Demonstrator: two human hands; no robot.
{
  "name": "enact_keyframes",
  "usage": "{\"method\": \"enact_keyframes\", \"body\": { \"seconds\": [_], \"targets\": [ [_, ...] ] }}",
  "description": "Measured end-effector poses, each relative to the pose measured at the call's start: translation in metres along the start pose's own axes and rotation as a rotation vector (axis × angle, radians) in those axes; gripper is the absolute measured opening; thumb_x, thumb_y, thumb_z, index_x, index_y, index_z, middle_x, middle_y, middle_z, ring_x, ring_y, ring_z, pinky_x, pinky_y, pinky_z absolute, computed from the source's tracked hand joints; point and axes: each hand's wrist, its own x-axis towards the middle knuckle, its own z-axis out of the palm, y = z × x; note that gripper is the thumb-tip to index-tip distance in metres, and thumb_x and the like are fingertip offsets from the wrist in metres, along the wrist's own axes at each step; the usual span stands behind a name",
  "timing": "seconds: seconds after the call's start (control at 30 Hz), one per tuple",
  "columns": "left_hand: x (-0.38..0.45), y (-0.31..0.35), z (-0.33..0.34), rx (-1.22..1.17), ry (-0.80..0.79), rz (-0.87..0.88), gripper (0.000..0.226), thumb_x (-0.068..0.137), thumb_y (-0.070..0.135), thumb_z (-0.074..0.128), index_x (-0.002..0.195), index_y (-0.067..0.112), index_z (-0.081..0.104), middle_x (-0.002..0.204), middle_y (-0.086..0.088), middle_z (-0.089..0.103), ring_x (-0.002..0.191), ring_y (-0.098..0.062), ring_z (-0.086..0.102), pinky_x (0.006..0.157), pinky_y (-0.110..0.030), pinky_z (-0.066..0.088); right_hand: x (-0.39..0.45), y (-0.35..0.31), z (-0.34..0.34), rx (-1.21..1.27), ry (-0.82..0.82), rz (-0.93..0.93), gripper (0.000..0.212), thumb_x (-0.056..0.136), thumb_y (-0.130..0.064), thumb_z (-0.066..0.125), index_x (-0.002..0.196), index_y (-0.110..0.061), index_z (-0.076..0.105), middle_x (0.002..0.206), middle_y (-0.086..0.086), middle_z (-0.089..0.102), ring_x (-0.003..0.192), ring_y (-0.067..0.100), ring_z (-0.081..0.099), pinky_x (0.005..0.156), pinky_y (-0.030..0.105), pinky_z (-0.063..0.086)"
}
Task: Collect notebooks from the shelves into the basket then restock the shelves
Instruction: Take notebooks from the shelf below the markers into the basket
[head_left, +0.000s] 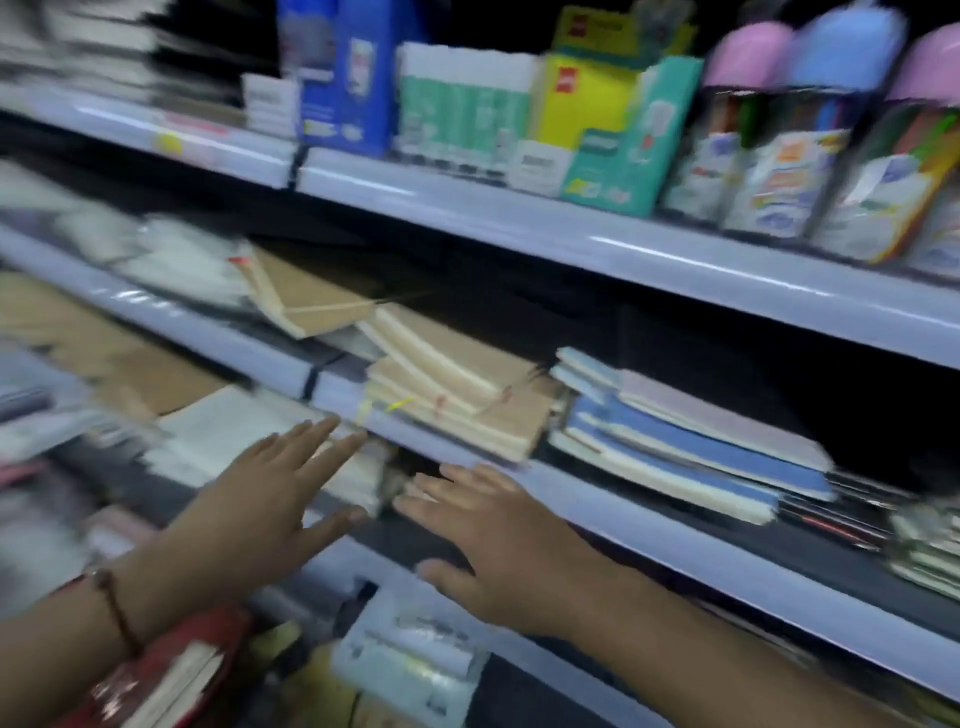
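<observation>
Both hands reach toward the middle shelf (467, 447) with fingers straight and spread, gripping nothing: the left hand (270, 499) at near left, the right hand (498, 540) just right of it, palms down in front of the shelf lip. The whole view is smeared by motion, so fine detail is lost.

The notebooks lie on that shelf in loose, slanting piles. A tan and cream stack (457, 395) sits just beyond the fingertips, its near corners overhanging the shelf edge; a blue and white stack (685, 441) lies to its right, touching or nearly so. More brown covers (306, 296) lie farther left and deeper in. What looks like the red basket (171, 670) shows at the near left under the left wrist, with book edges in it.

These look like thin, soft-cover books: light singly, floppy, and apt to slide over one another since the piles are already skewed. My judgement is that the sound hold is on the overhanging near edge of the tan stack, thumb beneath and fingers on top, squaring several together before lifting, with the other hand steadying the far side so the upper ones do not fan out and slip
</observation>
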Motion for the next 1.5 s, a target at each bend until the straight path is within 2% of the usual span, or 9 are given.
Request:
{"method": "enact_keyframes", "body": {
  "seconds": [0.1, 0.23, 0.3, 0.43, 0.5, 0.63, 0.73, 1.1, 1.5],
  "targets": [
    [-0.058, -0.056, 0.018, 0.059, -0.118, -0.215, 0.085, 0.085, 0.082, 0.019, 0.153, 0.032, 0.028, 0.155, -0.009, 0.037, 0.135, -0.033, 0.045, 0.107, -0.045, 0.041, 0.057, -0.016, 0.048, -0.021, -0.132, -0.097, 0.063, 0.099, -0.046, 0.047, 0.155, -0.029, 0.022, 0.163, 0.001, 0.016, 0.150, 0.022, 0.010, 0.120, 0.038, 0.001],
    [-0.138, -0.115, 0.033, 0.035, -0.214, -0.446, 0.086, 0.082, 0.079, 0.026, 0.147, 0.024, 0.043, 0.144, -0.019, 0.049, 0.123, -0.038, 0.056, 0.100, -0.046, 0.047, 0.126, -0.057, 0.101, -0.036, -0.297, -0.173, 0.065, 0.100, -0.046, 0.044, 0.156, -0.029, 0.017, 0.164, 0.002, 0.012, 0.150, 0.023, 0.008, 0.120, 0.043, 0.003],
    [-0.175, -0.140, 0.038, 0.008, -0.249, -0.554, 0.090, 0.078, 0.078, 0.024, 0.150, 0.027, 0.037, 0.150, -0.016, 0.044, 0.129, -0.035, 0.052, 0.105, -0.043, 0.041, 0.155, -0.083, 0.123, -0.039, -0.392, -0.191, 0.066, 0.101, -0.046, 0.043, 0.157, -0.028, 0.013, 0.164, 0.002, 0.008, 0.151, 0.024, 0.004, 0.120, 0.044, 0.003],
    [-0.241, -0.198, 0.047, -0.038, -0.338, -0.733, 0.119, 0.057, 0.097, -0.004, 0.155, 0.033, 0.019, 0.160, -0.008, 0.025, 0.143, -0.028, 0.034, 0.114, -0.039, 0.030, 0.215, -0.133, 0.168, -0.074, -0.517, -0.214, 0.069, 0.100, -0.047, 0.045, 0.157, -0.028, 0.011, 0.165, 0.003, 0.006, 0.151, 0.026, 0.002, 0.121, 0.047, 0.002],
    [-0.266, -0.232, 0.050, -0.044, -0.376, -0.777, 0.125, 0.052, 0.098, -0.013, 0.156, 0.033, 0.014, 0.162, -0.008, 0.021, 0.146, -0.026, 0.028, 0.116, -0.037, 0.027, 0.249, -0.156, 0.191, -0.095, -0.553, -0.214, 0.069, 0.099, -0.047, 0.046, 0.156, -0.028, 0.013, 0.164, 0.004, 0.009, 0.151, 0.027, 0.004, 0.120, 0.047, 0.003],
    [-0.299, -0.310, 0.053, -0.047, -0.445, -0.815, 0.098, 0.075, 0.086, 0.016, 0.156, 0.031, 0.012, 0.163, -0.007, 0.017, 0.148, -0.023, 0.021, 0.116, -0.034, 0.026, 0.319, -0.200, 0.234, -0.117, -0.579, -0.182, 0.070, 0.097, -0.050, 0.047, 0.156, -0.028, 0.015, 0.164, 0.005, 0.011, 0.150, 0.027, 0.008, 0.120, 0.044, 0.005],
    [-0.307, -0.370, 0.058, -0.031, -0.493, -0.776, 0.080, 0.092, 0.071, 0.034, 0.157, 0.030, 0.012, 0.163, -0.008, 0.017, 0.148, -0.024, 0.021, 0.115, -0.035, 0.027, 0.364, -0.226, 0.259, -0.114, -0.599, -0.159, 0.071, 0.097, -0.049, 0.048, 0.156, -0.027, 0.016, 0.163, 0.005, 0.013, 0.150, 0.027, 0.009, 0.120, 0.047, 0.001],
    [-0.229, -0.538, 0.098, -0.007, -0.622, -0.546, 0.077, 0.093, 0.068, 0.035, 0.156, 0.031, 0.013, 0.163, -0.008, 0.015, 0.147, -0.029, 0.025, 0.116, -0.041, 0.029, 0.490, -0.251, 0.341, 0.023, -0.641, 0.030, 0.066, 0.098, -0.043, 0.047, 0.155, -0.027, 0.017, 0.163, 0.008, 0.012, 0.150, 0.030, 0.009, 0.121, 0.047, 0.004],
    [-0.043, -0.691, 0.156, 0.092, -0.809, 0.021, 0.076, 0.095, 0.064, 0.039, 0.156, 0.031, 0.010, 0.164, -0.009, 0.010, 0.149, -0.030, 0.017, 0.118, -0.043, 0.020, 0.583, -0.223, 0.411, 0.289, -0.611, 0.516, 0.068, 0.099, -0.042, 0.046, 0.156, -0.022, 0.016, 0.164, 0.010, 0.009, 0.150, 0.032, 0.009, 0.120, 0.043, 0.007]
  ]
}}
